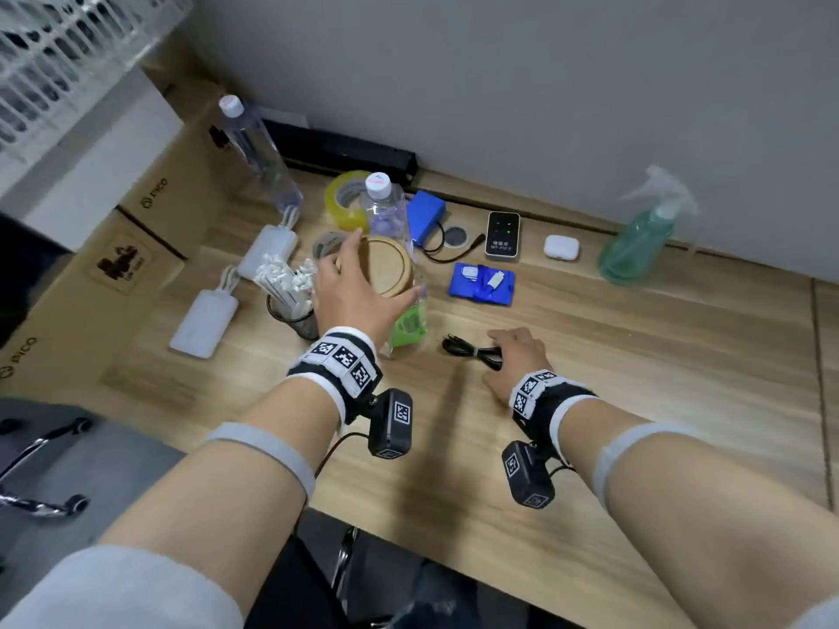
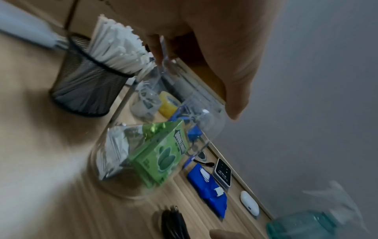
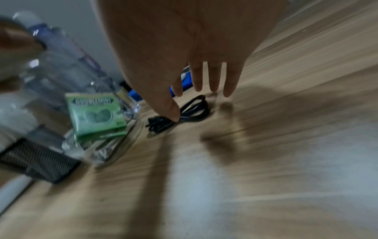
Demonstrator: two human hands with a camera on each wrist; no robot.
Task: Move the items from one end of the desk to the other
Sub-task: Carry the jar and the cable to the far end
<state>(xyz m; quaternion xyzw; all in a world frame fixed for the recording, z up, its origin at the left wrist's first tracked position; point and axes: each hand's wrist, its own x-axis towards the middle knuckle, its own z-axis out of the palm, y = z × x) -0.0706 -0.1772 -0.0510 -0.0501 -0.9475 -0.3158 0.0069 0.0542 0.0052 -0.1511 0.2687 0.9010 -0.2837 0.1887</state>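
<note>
A clear glass jar [image 1: 399, 276] with a round wooden lid stands upright on the wooden desk [image 1: 635, 356]; a green packet [image 2: 161, 155] shows inside it. My left hand [image 1: 385, 264] comes down over the lid, thumb and fingers curled round its rim. In the left wrist view the thumb lies against the lid's edge. A coiled black cable [image 1: 467, 349] lies on the desk to the jar's right. My right hand [image 1: 497, 356] hovers low over it with fingers straight, and in the right wrist view the thumb tip touches the cable [image 3: 196, 110].
A black mesh cup [image 1: 290, 306] of white sticks stands just left of the jar, and a water bottle [image 1: 386, 206] behind it. Tape rolls, white power banks [image 1: 204, 322], blue packs [image 1: 482, 283], an earbud case [image 1: 561, 247] and a spray bottle [image 1: 640, 238] lie along the wall. Cardboard boxes [image 1: 113, 247] border the left.
</note>
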